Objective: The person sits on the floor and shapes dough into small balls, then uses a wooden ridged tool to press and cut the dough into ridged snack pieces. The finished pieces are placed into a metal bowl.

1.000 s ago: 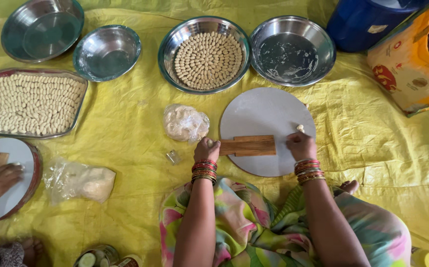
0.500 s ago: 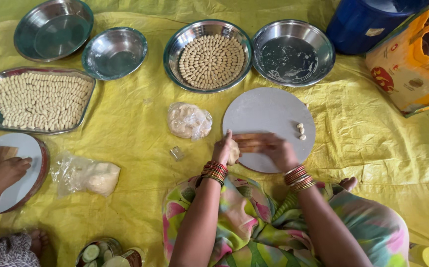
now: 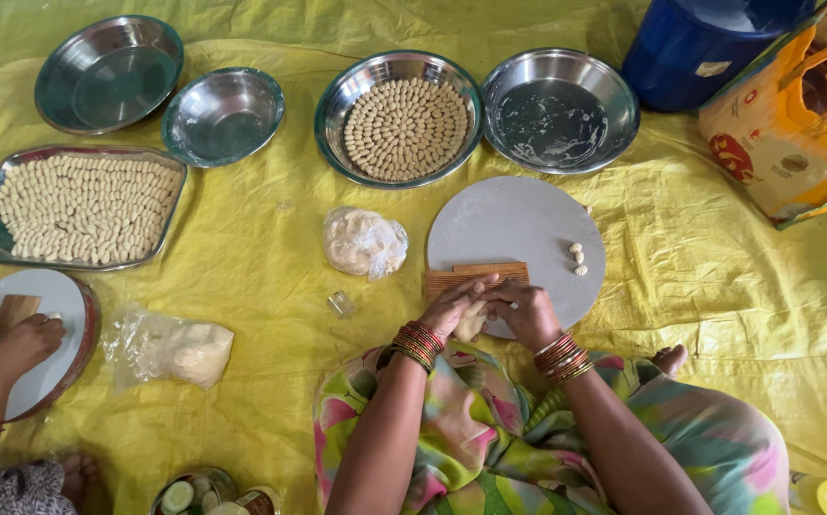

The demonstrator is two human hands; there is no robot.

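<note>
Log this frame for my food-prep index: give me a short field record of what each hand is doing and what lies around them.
left hand: meets the right hand, pinching a pale dough lump
right hand: on the same lump
work surface: round grey board, ridged wooden block on it
shaped pieces on the board: three, near its right edge
filled vessels: round steel bowl and rectangular tray, both lined with shaped pieces
dough supply: plastic-wrapped dough left of the board
other person's hand: on a white board at left

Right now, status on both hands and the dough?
Left hand and right hand pinching dough lump together. Ridged wooden board just beyond. Nothing blocking.
</note>
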